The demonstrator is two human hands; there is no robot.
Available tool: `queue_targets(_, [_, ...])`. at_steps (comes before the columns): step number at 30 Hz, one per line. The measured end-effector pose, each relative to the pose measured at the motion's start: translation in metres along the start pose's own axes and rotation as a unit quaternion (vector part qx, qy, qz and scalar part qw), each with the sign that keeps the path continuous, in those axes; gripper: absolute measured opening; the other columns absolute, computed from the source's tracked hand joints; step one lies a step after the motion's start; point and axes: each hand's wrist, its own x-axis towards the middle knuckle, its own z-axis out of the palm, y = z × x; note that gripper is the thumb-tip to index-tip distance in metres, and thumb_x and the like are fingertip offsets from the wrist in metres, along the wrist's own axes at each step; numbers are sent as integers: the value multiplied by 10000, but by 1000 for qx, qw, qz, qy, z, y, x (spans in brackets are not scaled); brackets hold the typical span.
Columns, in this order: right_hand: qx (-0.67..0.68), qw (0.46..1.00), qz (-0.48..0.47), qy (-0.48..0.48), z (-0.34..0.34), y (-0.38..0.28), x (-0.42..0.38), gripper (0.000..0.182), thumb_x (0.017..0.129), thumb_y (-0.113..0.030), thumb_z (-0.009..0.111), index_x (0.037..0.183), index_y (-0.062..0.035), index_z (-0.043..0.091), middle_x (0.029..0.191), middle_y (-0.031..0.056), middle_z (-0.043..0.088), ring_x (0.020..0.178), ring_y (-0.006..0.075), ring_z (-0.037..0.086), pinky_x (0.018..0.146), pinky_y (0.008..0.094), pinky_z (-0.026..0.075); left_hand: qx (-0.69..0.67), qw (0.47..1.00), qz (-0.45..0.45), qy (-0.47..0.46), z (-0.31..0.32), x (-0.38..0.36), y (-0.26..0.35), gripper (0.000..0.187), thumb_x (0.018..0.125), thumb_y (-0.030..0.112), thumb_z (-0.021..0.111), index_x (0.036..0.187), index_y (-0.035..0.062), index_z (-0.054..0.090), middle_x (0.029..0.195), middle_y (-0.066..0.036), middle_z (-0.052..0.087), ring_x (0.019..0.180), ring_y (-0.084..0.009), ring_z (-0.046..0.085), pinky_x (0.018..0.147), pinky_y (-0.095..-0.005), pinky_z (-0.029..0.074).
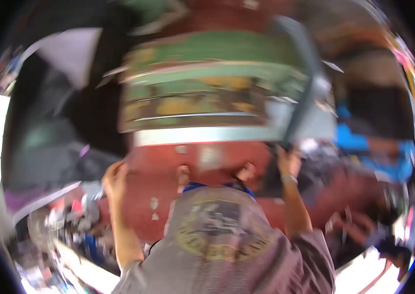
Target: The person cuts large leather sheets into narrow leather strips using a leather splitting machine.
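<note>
In front of me stands a machine with worn green paint and a pale metal front edge. A long grey lever runs along its right side. My right hand is closed around the lower end of that lever, and something light circles the wrist. My left hand is raised by the machine's front left corner, apart from it. Its fingers look bent, but motion smears them, and I see nothing clearly in them.
Dark grey sheet material lies to the left. Bright blue pieces and dark scraps are at the right. My bare feet stand on a red floor. Cluttered items lie at lower left, and another person's arm shows at lower right.
</note>
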Motion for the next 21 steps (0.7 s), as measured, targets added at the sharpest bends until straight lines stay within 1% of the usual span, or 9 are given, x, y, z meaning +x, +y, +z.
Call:
queue_targets(3, [103,990,-45,88,75,121,-24,679,940,-386,796,1453,0,575,1433,218,623,1305,396,590,1152,468,440,25,997,-3,70,-41,30,-35,257,942,194,794,1142,33,798,1038,-92,794,940,-147,722,857,-305,569])
queue_targets(4, [-29,995,51,85,66,93,-52,767,949,-424,789,1531,-9,510,1535,227,554,1383,396,551,1191,461,417,-55,995,-32,79,-55,52,-71,276,937,184,805,1149,9,785,1028,-97,794,923,-141,725,851,-293,568])
queue_targets(6, [-27,988,148,41,101,160,-98,815,957,-437,775,1578,-19,453,1592,248,497,1463,400,493,1209,462,415,-229,965,-67,112,-82,90,-101,304,942,149,799,1161,-52,732,912,-84,764,841,-121,697,737,-258,547])
queue_targets(7, [-96,989,98,50,144,267,-108,803,973,-407,756,1590,-12,426,1591,273,483,1465,412,487,1207,486,422,-232,960,-49,150,-101,111,-119,294,949,134,792,1162,-56,722,923,-88,763,828,-130,697,727,-266,549])
queue_targets(8, [-147,981,85,91,147,235,-155,677,989,-369,742,1489,34,528,1431,271,628,1251,368,670,1057,460,543,-236,953,-38,184,-115,128,-140,284,955,118,785,1164,-60,712,933,-93,763,815,-138,697,716,-275,551])
queue_targets(11, [-180,972,94,-120,181,167,-221,641,989,-359,744,1454,38,550,1373,254,650,1195,339,680,1014,444,552,-248,911,-77,320,-156,159,-185,274,938,149,795,1113,-37,699,868,-56,736,826,-139,685,769,-263,545])
queue_targets(16, [-205,905,58,-367,215,75,-227,584,989,-343,747,1395,45,586,1277,226,688,1102,291,696,944,417,566,-129,810,-120,559,-207,239,-261,697,910,289,841,1448,-34,539,1378,-229,621,1189,-306,648,1024,-430,519])
queue_targets(17, [-212,893,41,-395,221,59,-222,573,990,-340,748,1383,46,593,1258,220,695,1084,282,699,930,411,568,-141,812,-128,551,-213,253,-271,867,869,327,878,1529,-38,451,1469,-269,529,1270,-357,598,1065,-457,493])
queue_targets(21, [-245,854,-52,-457,249,-6,-178,529,990,-327,751,1337,51,622,1181,198,725,1010,243,712,874,390,580,-128,803,-184,552,-208,279,-268,921,812,332,918,1518,-38,456,1354,-252,556,1211,-387,603,1065,-437,493])
